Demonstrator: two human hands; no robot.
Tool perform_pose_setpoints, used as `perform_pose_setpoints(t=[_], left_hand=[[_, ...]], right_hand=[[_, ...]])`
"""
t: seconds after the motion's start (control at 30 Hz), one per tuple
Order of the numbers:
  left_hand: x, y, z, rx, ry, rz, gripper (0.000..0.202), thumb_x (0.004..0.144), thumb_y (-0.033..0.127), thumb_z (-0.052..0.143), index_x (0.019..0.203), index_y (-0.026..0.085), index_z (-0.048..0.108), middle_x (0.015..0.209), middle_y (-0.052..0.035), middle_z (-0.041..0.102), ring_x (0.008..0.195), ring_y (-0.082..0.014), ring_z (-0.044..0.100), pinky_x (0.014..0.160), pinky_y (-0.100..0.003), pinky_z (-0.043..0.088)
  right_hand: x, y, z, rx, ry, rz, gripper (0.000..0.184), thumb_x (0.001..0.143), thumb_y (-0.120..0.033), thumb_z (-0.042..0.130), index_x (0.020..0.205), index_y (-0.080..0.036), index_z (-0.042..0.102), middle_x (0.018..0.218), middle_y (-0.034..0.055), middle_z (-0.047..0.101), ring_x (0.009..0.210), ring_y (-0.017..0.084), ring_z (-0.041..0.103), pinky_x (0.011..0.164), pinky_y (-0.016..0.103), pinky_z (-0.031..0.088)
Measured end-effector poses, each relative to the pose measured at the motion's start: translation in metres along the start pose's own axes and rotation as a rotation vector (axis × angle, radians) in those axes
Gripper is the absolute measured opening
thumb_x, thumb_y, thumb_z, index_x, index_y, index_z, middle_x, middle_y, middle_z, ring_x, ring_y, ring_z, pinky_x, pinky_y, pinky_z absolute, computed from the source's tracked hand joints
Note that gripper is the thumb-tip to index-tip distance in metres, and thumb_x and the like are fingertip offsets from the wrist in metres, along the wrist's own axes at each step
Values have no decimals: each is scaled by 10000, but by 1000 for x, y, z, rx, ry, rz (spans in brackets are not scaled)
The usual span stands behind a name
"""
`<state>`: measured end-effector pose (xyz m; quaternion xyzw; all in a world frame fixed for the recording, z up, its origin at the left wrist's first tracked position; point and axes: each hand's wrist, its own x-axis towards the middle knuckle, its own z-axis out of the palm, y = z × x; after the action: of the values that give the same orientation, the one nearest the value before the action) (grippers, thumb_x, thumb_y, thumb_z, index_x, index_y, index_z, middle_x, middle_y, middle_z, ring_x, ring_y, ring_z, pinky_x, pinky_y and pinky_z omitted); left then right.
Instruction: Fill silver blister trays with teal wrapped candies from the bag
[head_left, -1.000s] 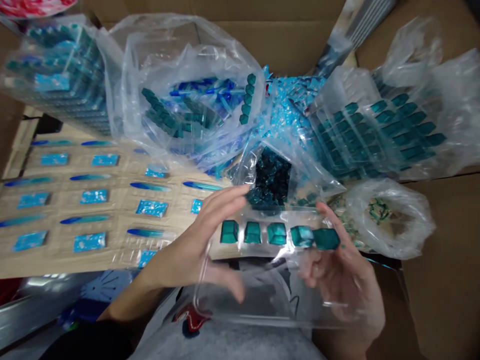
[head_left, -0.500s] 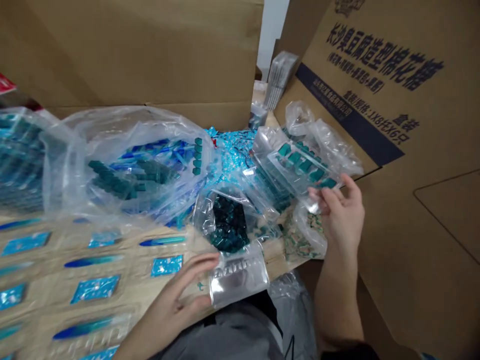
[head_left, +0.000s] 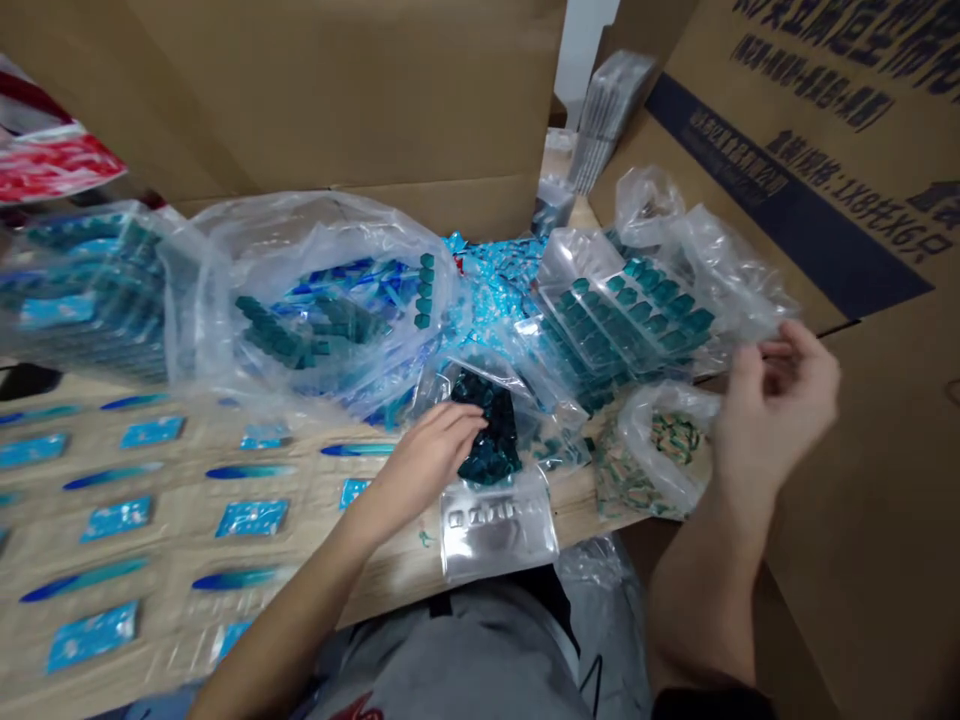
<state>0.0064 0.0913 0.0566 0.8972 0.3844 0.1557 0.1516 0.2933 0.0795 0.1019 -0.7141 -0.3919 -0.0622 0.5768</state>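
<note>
My left hand (head_left: 435,455) reaches over a clear bag of dark teal plastic pieces (head_left: 487,430), fingers stretched out and tips at the pieces. Whether it pinches any is hidden. Below it, a clear plastic tray with small moulded hollows (head_left: 499,530) lies at the table's front edge. My right hand (head_left: 780,410) hovers at the right, fingers loosely curled and apart, with nothing visible in them. Left of that hand are stacked clear trays holding rows of teal pieces (head_left: 637,305). Beneath it stands an open bag of small green and tan bits (head_left: 675,440).
Clear trays with blue packets (head_left: 251,518) and blue pen-shaped pieces (head_left: 236,578) cover the table's left side. Behind them sits a large bag of blue and teal parts (head_left: 337,300). Blue packets (head_left: 502,280) are heaped at the back. Cardboard boxes (head_left: 337,100) wall the back and right.
My right hand has let go of the tray of teal pieces, now on the stack, and moved right. My left hand has left the front tray for the bag of teal pieces. The view has shifted.
</note>
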Motion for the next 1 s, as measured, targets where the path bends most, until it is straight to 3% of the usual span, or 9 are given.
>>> perform_pose_setpoints(t=[0.03, 0.1, 0.23, 0.33, 0.47, 0.7, 0.87, 0.93, 1.0], left_hand=[[17, -3, 5, 111, -121, -22, 257, 933, 106, 422, 1088, 125, 626, 1177, -128, 653, 1122, -229, 594, 941, -399, 498], [49, -7, 16, 156, -206, -29, 288, 903, 96, 477, 1162, 115, 601, 1291, -144, 591, 1225, -254, 519, 1004, -408, 439], [91, -11, 38, 208, -356, -53, 562, 748, 251, 730, 1262, 124, 540, 1367, -195, 524, 1259, -340, 471, 1054, -509, 329], [100, -8, 46, 239, -431, -56, 656, 662, 302, 787, 1245, 113, 553, 1346, -218, 534, 1235, -378, 473, 1047, -540, 293], [102, 1, 47, 273, -455, -44, 677, 672, 256, 769, 1270, 59, 520, 1326, -239, 533, 1216, -372, 480, 1039, -494, 310], [109, 1, 43, 301, -422, -35, 266, 894, 267, 593, 1123, 132, 594, 1160, -95, 618, 1079, -243, 585, 947, -472, 452], [92, -6, 24, 255, -364, -15, 213, 845, 44, 504, 1012, 77, 631, 1035, -159, 660, 1043, -283, 574, 916, -437, 428], [78, -12, 13, 220, -344, -4, 225, 820, 23, 498, 992, 89, 628, 1035, -149, 657, 1041, -285, 567, 913, -435, 425], [64, -19, 0, 178, -325, -2, 229, 812, 31, 507, 999, 111, 613, 1044, -127, 647, 1041, -273, 562, 900, -411, 438]], right_hand=[[-14, -9, -6, 100, -27, -36, 269, 853, -222, 557, 1112, -204, 628, 1009, 86, 591, 823, 204, 599, 761, 380, 486], [-44, -21, -16, 174, -89, -80, 174, 895, -235, 526, 993, -250, 669, 898, 36, 611, 768, 191, 605, 756, 379, 482], [-92, -10, -25, 218, -351, -140, 198, 880, -162, 522, 912, -259, 692, 786, 9, 637, 783, 196, 616, 767, 377, 484], [-112, 7, -24, 226, -467, -61, 224, 878, -142, 508, 955, -256, 685, 846, 19, 660, 746, 180, 608, 713, 345, 495], [-123, 12, -18, 215, -561, -34, 225, 879, -134, 499, 951, -251, 677, 866, 29, 675, 785, 186, 622, 728, 348, 503], [-133, -2, -22, 262, -588, -24, 224, 877, -141, 504, 941, -263, 680, 861, 32, 670, 770, 189, 627, 716, 360, 512], [-147, -15, -31, 434, -677, 186, 213, 879, -149, 526, 908, -272, 698, 806, 12, 659, 689, 157, 613, 663, 319, 504], [-152, -23, -25, 614, -776, 405, 182, 880, -189, 547, 901, -269, 709, 768, 0, 665, 650, 141, 620, 631, 293, 513], [-156, -30, -10, 843, -881, 735, 152, 861, -254, 592, 960, -252, 707, 839, 13, 700, 708, 148, 662, 687, 301, 545]])
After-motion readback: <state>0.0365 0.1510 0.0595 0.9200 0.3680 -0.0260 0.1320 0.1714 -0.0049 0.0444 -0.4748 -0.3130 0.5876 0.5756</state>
